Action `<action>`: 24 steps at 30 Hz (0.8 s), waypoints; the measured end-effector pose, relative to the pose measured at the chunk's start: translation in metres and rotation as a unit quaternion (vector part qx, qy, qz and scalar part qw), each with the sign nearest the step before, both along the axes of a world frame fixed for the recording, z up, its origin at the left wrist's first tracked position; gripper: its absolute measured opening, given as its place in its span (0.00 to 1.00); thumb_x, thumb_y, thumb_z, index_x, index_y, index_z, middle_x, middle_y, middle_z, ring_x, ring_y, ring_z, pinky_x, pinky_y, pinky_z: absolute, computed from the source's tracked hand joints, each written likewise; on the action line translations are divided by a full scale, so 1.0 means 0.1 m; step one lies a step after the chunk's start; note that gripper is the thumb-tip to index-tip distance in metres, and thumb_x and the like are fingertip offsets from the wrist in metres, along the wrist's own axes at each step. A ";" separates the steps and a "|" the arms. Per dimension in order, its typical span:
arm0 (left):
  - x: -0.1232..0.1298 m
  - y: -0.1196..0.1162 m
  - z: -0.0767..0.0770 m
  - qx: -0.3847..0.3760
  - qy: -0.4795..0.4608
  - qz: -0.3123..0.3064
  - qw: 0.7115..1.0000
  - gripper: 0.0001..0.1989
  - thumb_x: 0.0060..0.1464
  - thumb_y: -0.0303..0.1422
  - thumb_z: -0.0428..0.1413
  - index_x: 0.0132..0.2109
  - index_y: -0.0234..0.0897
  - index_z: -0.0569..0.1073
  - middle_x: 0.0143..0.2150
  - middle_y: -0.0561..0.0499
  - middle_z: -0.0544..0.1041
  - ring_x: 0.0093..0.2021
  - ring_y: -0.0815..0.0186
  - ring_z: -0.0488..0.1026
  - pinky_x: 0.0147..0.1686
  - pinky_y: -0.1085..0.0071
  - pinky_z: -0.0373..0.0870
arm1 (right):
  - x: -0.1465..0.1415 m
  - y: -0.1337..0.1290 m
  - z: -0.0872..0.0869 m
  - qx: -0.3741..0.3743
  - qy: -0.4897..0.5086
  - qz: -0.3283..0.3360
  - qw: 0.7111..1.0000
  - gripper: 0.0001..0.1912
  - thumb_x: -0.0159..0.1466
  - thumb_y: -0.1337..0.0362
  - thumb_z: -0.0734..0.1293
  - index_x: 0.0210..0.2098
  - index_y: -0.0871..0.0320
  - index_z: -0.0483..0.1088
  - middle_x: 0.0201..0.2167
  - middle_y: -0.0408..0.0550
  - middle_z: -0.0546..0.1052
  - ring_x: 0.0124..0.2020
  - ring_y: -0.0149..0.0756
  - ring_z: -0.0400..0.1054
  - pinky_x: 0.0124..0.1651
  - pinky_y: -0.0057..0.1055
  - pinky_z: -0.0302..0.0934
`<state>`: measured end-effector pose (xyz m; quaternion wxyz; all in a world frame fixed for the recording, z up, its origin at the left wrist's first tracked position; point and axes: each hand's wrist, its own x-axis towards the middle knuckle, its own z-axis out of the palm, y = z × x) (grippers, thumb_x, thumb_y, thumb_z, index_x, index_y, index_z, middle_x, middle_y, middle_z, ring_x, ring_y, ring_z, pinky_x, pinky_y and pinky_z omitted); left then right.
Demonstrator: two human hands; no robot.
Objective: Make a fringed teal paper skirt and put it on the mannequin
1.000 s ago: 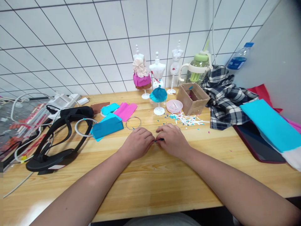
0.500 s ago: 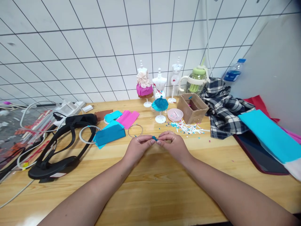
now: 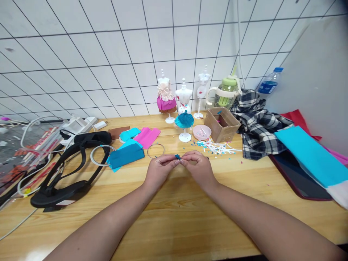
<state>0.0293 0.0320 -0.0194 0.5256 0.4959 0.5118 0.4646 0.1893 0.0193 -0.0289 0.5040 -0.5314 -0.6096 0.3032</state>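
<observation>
Between my fingertips is a small dark teal piece of crepe paper (image 3: 177,157), mostly covered by the fingers. My left hand (image 3: 160,170) pinches it from the left side, and my right hand (image 3: 198,169) pinches it from the right. Just beyond stands a white mini dress form (image 3: 184,95) with a teal ruffled paper skirt (image 3: 184,119). Behind it to the left, another dress form (image 3: 164,91) wears a cream top and a magenta skirt. A bare white form (image 3: 203,83) stands at the back right. Folded teal paper (image 3: 127,156) lies left of my hands.
A pink dish (image 3: 202,132), paper scraps (image 3: 217,147) and a cardboard box (image 3: 222,125) sit beyond my right hand. A thin ring (image 3: 156,150) lies near my left. A black headset (image 3: 73,174) is further left; a plaid cloth (image 3: 261,123) and turquoise sheet (image 3: 312,156) are right.
Both hands stay together, with slight finger movement. The teal piece has turned a little between the fingertips. The whole view has shifted slightly.
</observation>
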 end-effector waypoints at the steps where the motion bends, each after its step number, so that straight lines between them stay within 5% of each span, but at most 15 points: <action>1: 0.00 0.00 -0.01 0.005 0.000 0.004 1.000 0.14 0.37 0.38 0.70 0.33 0.37 0.82 0.36 0.47 0.83 0.40 0.58 0.79 0.45 0.63 0.74 | 0.00 0.00 0.00 0.002 0.000 -0.001 1.000 0.03 0.58 0.62 0.72 0.31 0.54 0.79 0.36 0.49 0.80 0.41 0.38 0.73 0.49 0.38 0.65; 7: -0.02 0.02 -0.01 0.034 0.043 0.017 0.998 0.13 0.42 0.40 0.67 0.34 0.36 0.82 0.37 0.45 0.83 0.40 0.56 0.79 0.44 0.61 0.75 | -0.01 0.02 -0.03 -0.013 -0.011 0.012 1.000 0.04 0.58 0.61 0.71 0.31 0.54 0.79 0.38 0.48 0.79 0.44 0.39 0.72 0.53 0.39 0.63; 10: -0.07 -0.01 0.02 0.120 0.114 0.007 0.986 0.09 0.47 0.38 0.64 0.33 0.37 0.81 0.40 0.45 0.83 0.42 0.57 0.80 0.46 0.60 0.76 | 0.04 0.01 0.02 0.012 -0.072 0.028 0.997 0.13 0.58 0.59 0.72 0.43 0.53 0.78 0.46 0.50 0.77 0.50 0.41 0.69 0.54 0.39 0.62; 13: -0.10 -0.05 0.03 0.279 0.223 -0.035 0.933 0.04 0.53 0.33 0.60 0.34 0.40 0.80 0.44 0.47 0.83 0.47 0.58 0.79 0.51 0.59 0.74 | 0.11 -0.05 0.10 0.077 -0.160 0.060 0.982 0.20 0.58 0.55 0.72 0.49 0.51 0.75 0.44 0.48 0.77 0.48 0.41 0.68 0.52 0.38 0.60; 16: -0.13 -0.06 -0.01 0.397 0.307 -0.069 0.863 0.05 0.56 0.31 0.58 0.36 0.41 0.80 0.44 0.48 0.83 0.48 0.59 0.79 0.51 0.59 0.74 | 0.15 -0.10 0.14 0.121 -0.228 0.063 0.964 0.11 0.62 0.55 0.69 0.43 0.49 0.78 0.40 0.46 0.79 0.44 0.40 0.67 0.50 0.38 0.58; 19: -0.14 -0.06 -0.03 0.435 0.370 -0.080 0.817 0.06 0.58 0.30 0.56 0.37 0.41 0.79 0.43 0.48 0.83 0.48 0.58 0.79 0.50 0.56 0.73 | 0.17 -0.13 0.15 0.130 -0.266 0.056 0.954 0.10 0.66 0.54 0.66 0.39 0.48 0.79 0.39 0.45 0.80 0.43 0.39 0.67 0.49 0.37 0.55; 24: -0.14 -0.09 0.04 0.430 0.423 -0.102 0.791 0.06 0.59 0.30 0.56 0.40 0.42 0.78 0.42 0.51 0.83 0.50 0.57 0.78 0.57 0.49 0.63 | 0.19 -0.15 0.18 0.139 -0.317 0.047 0.937 0.13 0.67 0.54 0.64 0.34 0.51 0.78 0.35 0.45 0.79 0.41 0.39 0.66 0.46 0.37 0.51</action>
